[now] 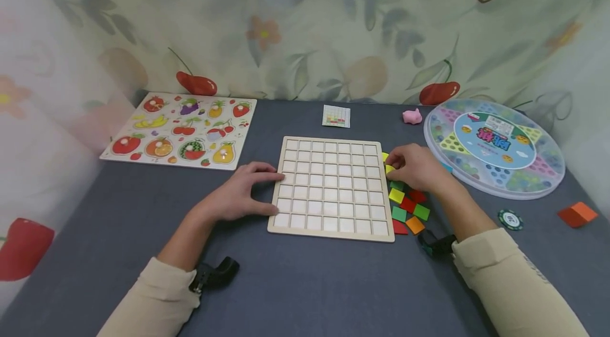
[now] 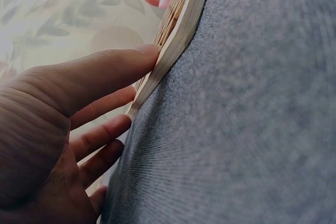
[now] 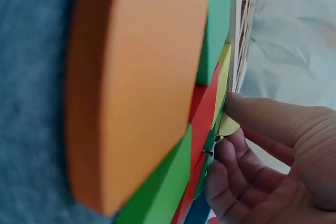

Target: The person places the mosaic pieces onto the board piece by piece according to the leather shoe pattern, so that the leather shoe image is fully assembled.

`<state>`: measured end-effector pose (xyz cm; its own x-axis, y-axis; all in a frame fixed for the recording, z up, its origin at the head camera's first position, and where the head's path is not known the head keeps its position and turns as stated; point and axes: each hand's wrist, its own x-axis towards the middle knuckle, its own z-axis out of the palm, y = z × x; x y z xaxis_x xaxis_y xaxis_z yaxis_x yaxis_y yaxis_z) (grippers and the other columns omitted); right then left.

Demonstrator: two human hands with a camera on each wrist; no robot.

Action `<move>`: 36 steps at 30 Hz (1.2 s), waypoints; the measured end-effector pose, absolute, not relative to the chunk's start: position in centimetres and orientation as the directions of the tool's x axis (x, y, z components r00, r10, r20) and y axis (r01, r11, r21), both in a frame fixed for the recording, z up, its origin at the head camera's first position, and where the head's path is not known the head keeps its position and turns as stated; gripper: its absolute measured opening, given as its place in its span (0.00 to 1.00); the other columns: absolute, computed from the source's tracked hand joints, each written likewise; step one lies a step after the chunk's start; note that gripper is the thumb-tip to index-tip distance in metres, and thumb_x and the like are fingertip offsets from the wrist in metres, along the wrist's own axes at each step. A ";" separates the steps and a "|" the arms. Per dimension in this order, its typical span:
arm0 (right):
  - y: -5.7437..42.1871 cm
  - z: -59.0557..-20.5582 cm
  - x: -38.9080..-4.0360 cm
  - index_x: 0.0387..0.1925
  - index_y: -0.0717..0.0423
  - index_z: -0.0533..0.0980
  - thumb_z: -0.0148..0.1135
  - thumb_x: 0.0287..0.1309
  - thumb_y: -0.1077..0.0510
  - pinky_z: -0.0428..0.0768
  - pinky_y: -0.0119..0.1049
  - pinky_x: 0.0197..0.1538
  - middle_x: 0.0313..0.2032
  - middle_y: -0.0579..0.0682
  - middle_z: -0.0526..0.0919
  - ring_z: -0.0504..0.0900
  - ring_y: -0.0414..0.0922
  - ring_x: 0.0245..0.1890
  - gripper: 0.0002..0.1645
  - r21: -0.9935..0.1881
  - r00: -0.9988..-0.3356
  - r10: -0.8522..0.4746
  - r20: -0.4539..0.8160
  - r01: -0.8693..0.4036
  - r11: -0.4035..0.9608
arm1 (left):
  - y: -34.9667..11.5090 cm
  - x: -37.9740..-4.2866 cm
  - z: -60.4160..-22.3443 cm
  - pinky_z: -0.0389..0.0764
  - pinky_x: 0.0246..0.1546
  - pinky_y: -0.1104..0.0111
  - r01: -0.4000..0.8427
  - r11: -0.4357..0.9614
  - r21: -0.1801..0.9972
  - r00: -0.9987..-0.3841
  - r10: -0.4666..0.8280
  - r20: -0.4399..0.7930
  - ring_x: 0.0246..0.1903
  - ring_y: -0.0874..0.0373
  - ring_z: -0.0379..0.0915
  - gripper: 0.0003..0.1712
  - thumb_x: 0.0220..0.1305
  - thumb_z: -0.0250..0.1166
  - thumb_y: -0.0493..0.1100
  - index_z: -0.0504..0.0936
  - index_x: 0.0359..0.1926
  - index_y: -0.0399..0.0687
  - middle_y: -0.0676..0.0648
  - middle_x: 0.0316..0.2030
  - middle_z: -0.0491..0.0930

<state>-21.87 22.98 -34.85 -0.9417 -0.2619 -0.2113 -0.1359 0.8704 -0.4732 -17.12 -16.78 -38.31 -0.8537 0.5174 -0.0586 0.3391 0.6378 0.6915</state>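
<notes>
A pale wooden board (image 1: 329,238) with a grid of square white cells lies in the middle of the table. My left hand (image 1: 243,191) is at its left side, the thumb (image 2: 121,69) and fingertips touching the board's edge (image 2: 178,38) with fingers extended. Beyond the board's right edge, my right hand (image 1: 416,167) pinches a yellow tile (image 3: 228,125) between thumb and fingers. Several loose coloured tiles lie below it, among them an orange tile (image 1: 415,225), a green tile (image 1: 421,212) and another yellow tile (image 1: 396,195). The right fingers partly cover the upper tiles.
A fruit puzzle board (image 1: 181,130) lies at the back left. Behind the grid board is a small printed card (image 1: 335,116). To the right are a pink pig figure (image 1: 412,116), a round board-game case (image 1: 495,149), a poker chip (image 1: 510,219) and an orange block (image 1: 577,214).
</notes>
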 end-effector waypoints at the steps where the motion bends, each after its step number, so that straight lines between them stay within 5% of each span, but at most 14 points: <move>1: 23.1 -34.8 -21.9 0.48 0.63 0.83 0.71 0.62 0.58 0.77 0.39 0.41 0.39 0.57 0.83 0.77 0.50 0.38 0.15 -0.481 -0.944 -0.261 -0.202 -0.137 0.866 | -16.8 -17.1 -38.3 0.61 0.69 0.40 0.340 0.637 0.692 -0.853 0.518 -0.058 0.70 0.39 0.57 0.40 0.58 0.77 0.51 0.77 0.70 0.48 0.39 0.69 0.67; 14: 22.0 -32.6 -21.7 0.51 0.56 0.84 0.65 0.69 0.55 0.85 0.37 0.37 0.43 0.58 0.82 0.83 0.48 0.31 0.14 -0.634 -0.945 -0.256 -0.201 -0.074 0.770 | -16.9 -17.1 -37.7 0.61 0.69 0.40 0.335 0.641 0.691 -0.860 0.508 -0.055 0.69 0.40 0.57 0.39 0.58 0.78 0.51 0.77 0.70 0.48 0.39 0.69 0.67; 20: 19.5 -32.1 -21.7 0.49 0.59 0.85 0.64 0.69 0.58 0.84 0.41 0.39 0.34 0.54 0.85 0.84 0.47 0.29 0.12 -0.677 -0.896 -0.413 -0.164 -0.202 0.707 | -17.0 -17.2 -37.8 0.61 0.69 0.39 0.339 0.640 0.690 -0.856 0.513 -0.055 0.70 0.40 0.57 0.40 0.59 0.78 0.51 0.77 0.70 0.49 0.39 0.69 0.67; 26: 16.6 -32.1 -22.6 0.46 0.58 0.85 0.68 0.66 0.61 0.84 0.46 0.45 0.37 0.55 0.86 0.84 0.49 0.33 0.09 -0.704 -0.853 -0.491 -0.177 -0.239 0.669 | -17.0 -17.2 -38.0 0.61 0.70 0.40 0.335 0.636 0.695 -0.857 0.512 -0.056 0.70 0.40 0.56 0.40 0.58 0.78 0.51 0.77 0.70 0.49 0.40 0.70 0.66; 36: 11.7 -32.5 -23.8 0.42 0.56 0.89 0.64 0.64 0.65 0.79 0.36 0.38 0.33 0.49 0.88 0.80 0.44 0.28 0.10 -0.667 -0.729 -0.639 -0.246 -0.351 0.657 | -16.9 -17.2 -38.5 0.61 0.69 0.41 0.334 0.628 0.703 -0.856 0.515 -0.054 0.70 0.41 0.57 0.40 0.58 0.78 0.52 0.78 0.70 0.50 0.41 0.69 0.67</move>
<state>-23.84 11.73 -32.51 -0.7287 -0.6390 -0.2462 -0.3511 0.6572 -0.6669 -17.18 -16.90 -38.48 -0.8555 0.5149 -0.0543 0.3335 0.6283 0.7028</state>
